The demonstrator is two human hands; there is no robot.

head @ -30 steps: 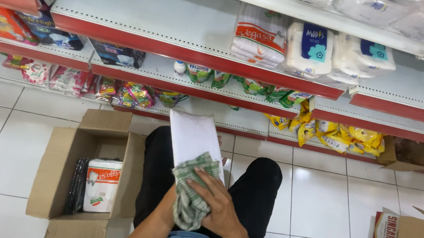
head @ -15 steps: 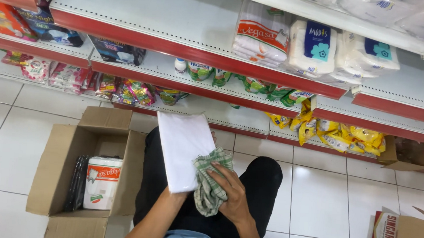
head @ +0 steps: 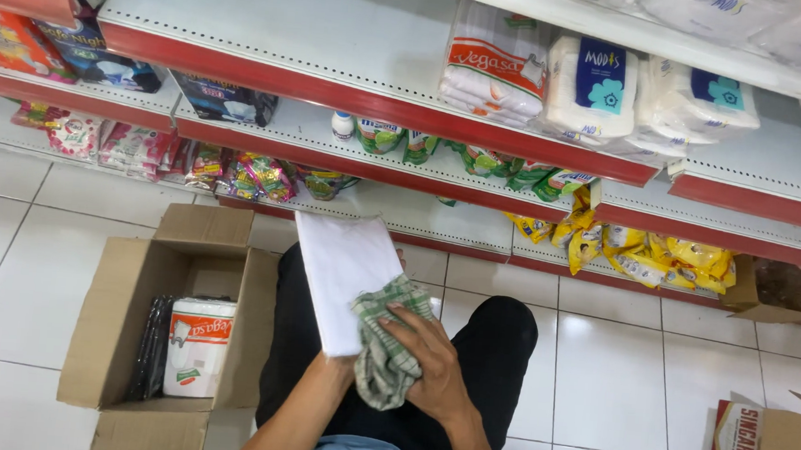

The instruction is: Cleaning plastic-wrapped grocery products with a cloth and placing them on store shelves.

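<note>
Head view, looking down. We see the right hand (head: 432,373) with fingers curled around a green checked cloth (head: 382,351), pressing it against the lower right edge of a flat white packet (head: 345,282). The packet is tilted up over the lap, broad face toward the camera, likely so that the cloth can reach its surface. The left hand (head: 339,366) is mostly hidden behind the packet's bottom edge; it seems to prop it from below, but we cannot tell how its fingers sit. Just to the left on the tiled floor stands an open cardboard box (head: 121,328) holding a white packaged roll (head: 196,347) and dark flat packs. Stocked shelves (head: 337,51) run ahead.
</note>
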